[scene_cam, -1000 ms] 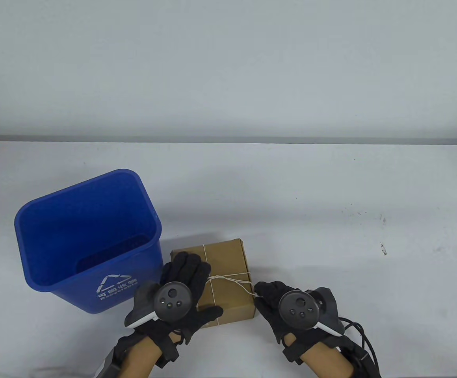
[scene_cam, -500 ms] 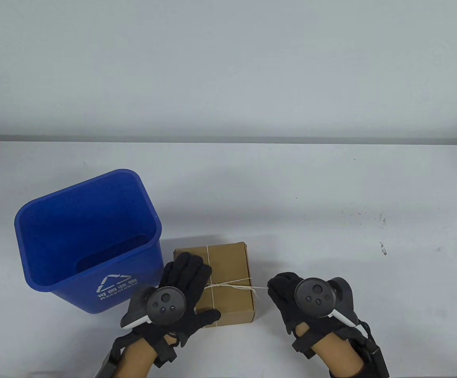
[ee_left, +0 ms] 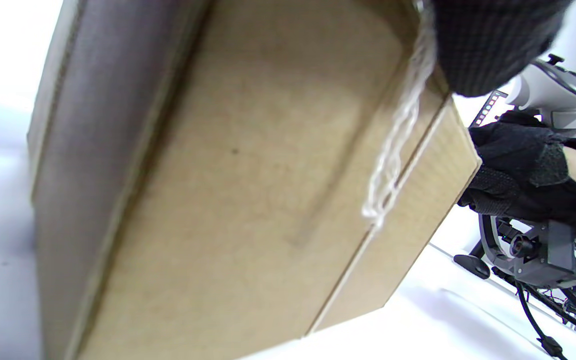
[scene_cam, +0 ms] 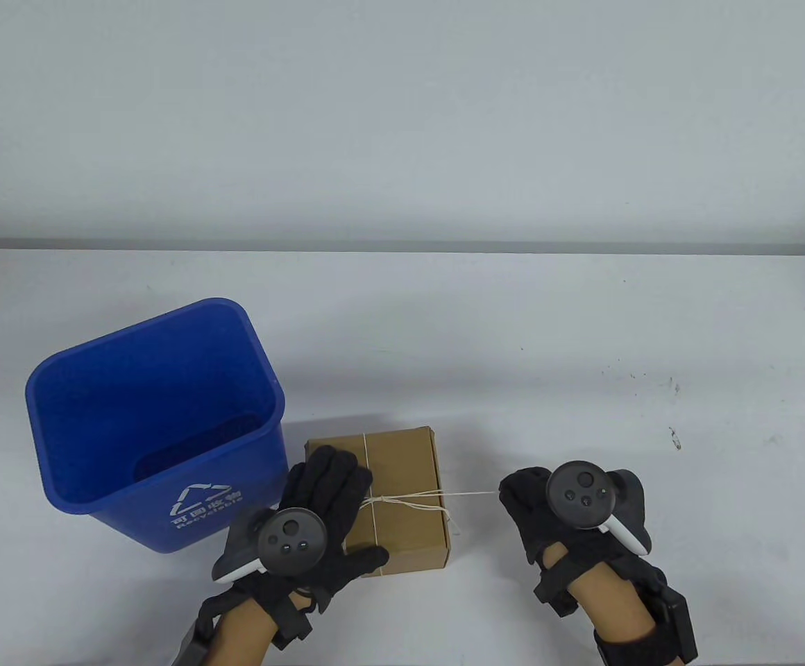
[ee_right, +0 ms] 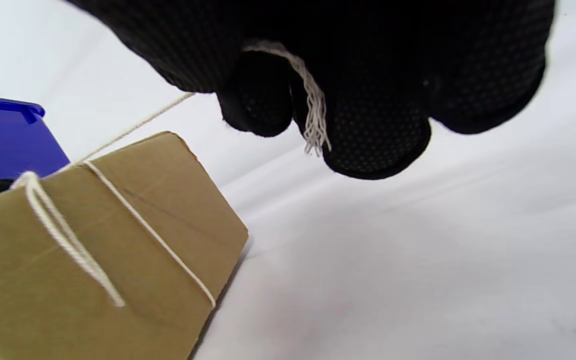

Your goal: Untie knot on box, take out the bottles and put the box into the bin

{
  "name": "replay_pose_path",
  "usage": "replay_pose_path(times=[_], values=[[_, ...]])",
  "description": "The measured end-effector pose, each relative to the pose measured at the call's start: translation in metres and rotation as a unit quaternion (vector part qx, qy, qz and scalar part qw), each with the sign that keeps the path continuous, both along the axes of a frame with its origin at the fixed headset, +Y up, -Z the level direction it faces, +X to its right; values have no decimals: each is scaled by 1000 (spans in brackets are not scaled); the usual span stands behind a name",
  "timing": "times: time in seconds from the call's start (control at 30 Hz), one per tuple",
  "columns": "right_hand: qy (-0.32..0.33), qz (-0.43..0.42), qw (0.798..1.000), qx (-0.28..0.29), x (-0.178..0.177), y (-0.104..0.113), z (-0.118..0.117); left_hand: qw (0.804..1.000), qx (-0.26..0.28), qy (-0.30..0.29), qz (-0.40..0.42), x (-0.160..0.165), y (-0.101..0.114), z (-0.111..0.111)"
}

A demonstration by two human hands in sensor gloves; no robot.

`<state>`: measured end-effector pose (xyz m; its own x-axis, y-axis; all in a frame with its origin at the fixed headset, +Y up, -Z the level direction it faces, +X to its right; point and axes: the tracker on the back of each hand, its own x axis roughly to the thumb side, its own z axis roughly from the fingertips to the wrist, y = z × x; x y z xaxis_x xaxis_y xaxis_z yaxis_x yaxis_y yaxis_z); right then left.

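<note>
A brown cardboard box [scene_cam: 402, 479] tied with white string [scene_cam: 402, 498] lies on the white table [scene_cam: 513, 347], just right of the blue bin [scene_cam: 153, 423]. My left hand [scene_cam: 336, 485] lies flat on the box's left half, fingers straight, thumb across its near edge. My right hand [scene_cam: 513, 496] is to the right of the box and pinches the string's free end [ee_right: 313, 120], which runs taut from the knot [scene_cam: 369, 499] to that hand. The box [ee_left: 248, 190] fills the left wrist view. The box [ee_right: 93, 250] is closed and no bottles show.
The bin stands open-topped at the left with a white recycling mark on its front. Cables and a black unit trail from my right forearm [scene_cam: 659, 610] at the lower right. Small dark specks mark the table at the right.
My right hand has moved rightward away from the box, drawing the string out taut. The knot's loops have shrunk. The left hand has stayed on the box.
</note>
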<state>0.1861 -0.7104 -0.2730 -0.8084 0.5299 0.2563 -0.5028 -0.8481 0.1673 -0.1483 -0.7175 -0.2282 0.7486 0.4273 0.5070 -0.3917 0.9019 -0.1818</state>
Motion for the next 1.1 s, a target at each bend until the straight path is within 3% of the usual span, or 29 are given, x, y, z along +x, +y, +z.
replay_pose_path(times=[0.83,1.1], values=[[-99,17,990,-98,48,-34,-31,1000,-1,0,3,-1,0,0],[-127,28,987,-99,60,-33,-33,1000,-2,1,4,-2,0,0]])
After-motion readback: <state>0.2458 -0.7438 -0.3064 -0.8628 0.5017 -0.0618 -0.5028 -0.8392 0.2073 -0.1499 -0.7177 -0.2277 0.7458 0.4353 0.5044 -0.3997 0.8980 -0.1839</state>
